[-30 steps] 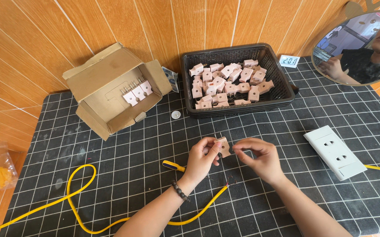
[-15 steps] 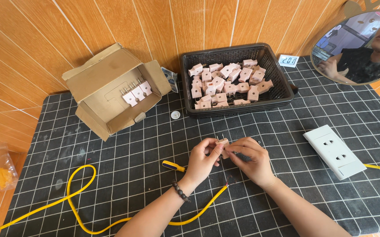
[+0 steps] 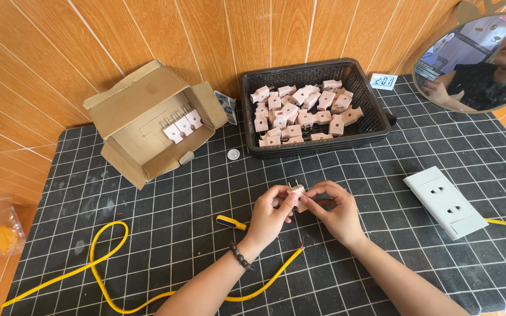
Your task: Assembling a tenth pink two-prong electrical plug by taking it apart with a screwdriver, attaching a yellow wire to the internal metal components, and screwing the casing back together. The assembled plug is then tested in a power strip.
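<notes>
Both hands meet over the middle of the black gridded mat [image 3: 147, 234]. My left hand [image 3: 269, 215] and my right hand [image 3: 334, 210] pinch one small pink plug [image 3: 296, 193] between their fingertips, its metal prongs pointing up and away. A yellow cable [image 3: 106, 257] loops across the mat on the left and ends with bare wire tips just below my hands. A screwdriver with a yellow and blue handle [image 3: 231, 222] lies next to my left hand.
A black plastic basket [image 3: 247, 88] with several pink plugs stands at the back. An open cardboard box [image 3: 142, 123] holding three plugs lies at the back left. A white wall socket [image 3: 444, 202] sits at right. A round mirror [image 3: 475, 58] leans at the back right.
My hands have shifted slightly and turned the pink plug between the fingertips. Everything else stays put.
</notes>
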